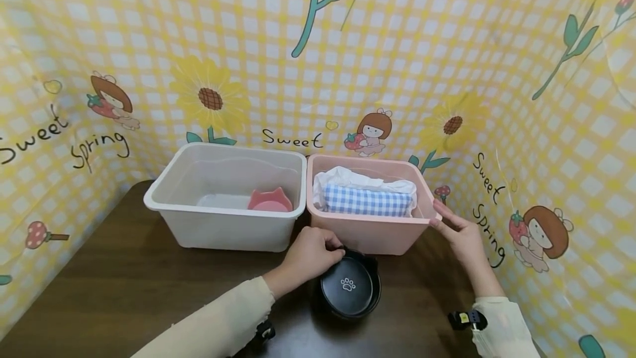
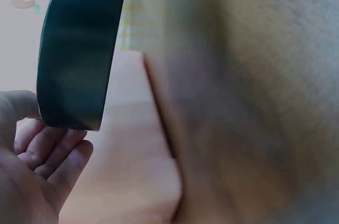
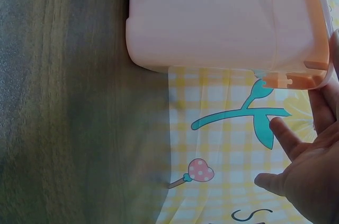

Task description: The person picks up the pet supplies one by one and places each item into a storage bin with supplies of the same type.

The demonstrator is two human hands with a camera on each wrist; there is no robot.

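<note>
A black bowl (image 1: 348, 286) with a white paw print inside and a raised ear at its rim is in front of the pink bin (image 1: 367, 235). My left hand (image 1: 310, 253) pinches its far rim between thumb and fingers. White lettering shows on the bowl's dark side (image 2: 79, 60) in the left wrist view. My right hand (image 1: 462, 236) touches the pink bin's front right corner with thumb and forefinger, the other fingers (image 3: 273, 183) spread loosely. Inside the pink bin lies a blue-and-white checked cloth bundle (image 1: 367, 201) with white edging.
A white bin (image 1: 228, 228) stands left of the pink one, close beside it, with a pink cat-eared dish (image 1: 270, 200) inside. Both are on a dark wooden table (image 1: 114, 286). A yellow checked, printed sheet (image 1: 278, 93) rises behind and on both sides.
</note>
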